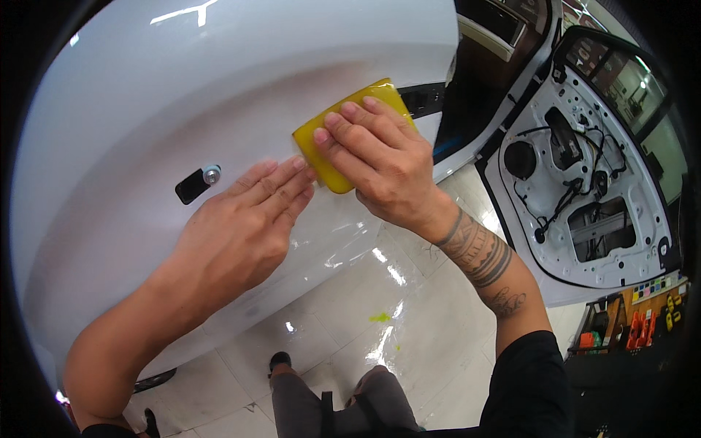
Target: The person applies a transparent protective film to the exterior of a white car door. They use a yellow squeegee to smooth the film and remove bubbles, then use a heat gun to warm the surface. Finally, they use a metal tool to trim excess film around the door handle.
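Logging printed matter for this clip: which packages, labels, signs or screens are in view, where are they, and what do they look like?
Colour chart or label strip: far right, on the wooden shelf below the stripped door; small multicoloured squares, too small to tell more.
Orange and yellow packs or tools: same shelf, lower; kind unclear.
No screens or signs in view.

The white car panel (146, 95) is glossy and smooth, like painted metal. The yellow squeegee (343, 146) looks like matt, soft plastic. The floor tiles (380, 321) are shiny, pale.
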A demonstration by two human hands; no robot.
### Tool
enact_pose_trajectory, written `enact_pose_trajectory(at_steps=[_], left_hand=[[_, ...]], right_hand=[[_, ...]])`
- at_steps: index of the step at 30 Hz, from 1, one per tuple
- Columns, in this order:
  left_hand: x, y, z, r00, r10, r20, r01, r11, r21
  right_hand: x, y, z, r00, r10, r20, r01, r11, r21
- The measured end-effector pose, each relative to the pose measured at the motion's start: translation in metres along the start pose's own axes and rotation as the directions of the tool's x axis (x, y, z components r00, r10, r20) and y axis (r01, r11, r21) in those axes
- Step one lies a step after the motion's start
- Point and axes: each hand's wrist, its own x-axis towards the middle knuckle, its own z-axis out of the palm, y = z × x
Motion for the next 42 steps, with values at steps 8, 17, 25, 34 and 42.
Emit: enact_pose_trajectory(at_steps=[8, 17, 25, 34, 42], left_hand=[[-0.002, 0.014, 0.005, 0.994, -0.080, -0.073, 0.080, 0.997, -0.002], [0.004, 0.024, 0.023, 0.986, -0.159, -0.042, 0.161, 0.986, 0.042], [-0.002, 0.022, 0.029, 0.982, -0.185, -0.048, 0.185, 0.983, -0.008], [0.007, 0.030, 0.025, 0.981, -0.159, -0.108, 0.158, 0.987, -0.018], [0.005, 0.041, 0.033, 0.956, -0.255, -0.146, 0.261, 0.965, 0.020]], right_hand=[[0.015, 0.013, -0.046, 0.843, -0.262, 0.471, 0.283, 0.959, 0.028], [-0.145, 0.080, -0.231, 0.000, -0.046, 0.999, 0.152, 0.987, 0.046], [0.002, 0.034, -0.119, 0.807, -0.281, 0.519, 0.294, 0.954, 0.059], [0.021, 0.053, -0.049, 0.733, -0.490, 0.471, 0.548, 0.836, 0.017], [0.046, 0.042, -0.062, 0.603, -0.507, 0.616, 0.585, 0.806, 0.091]])
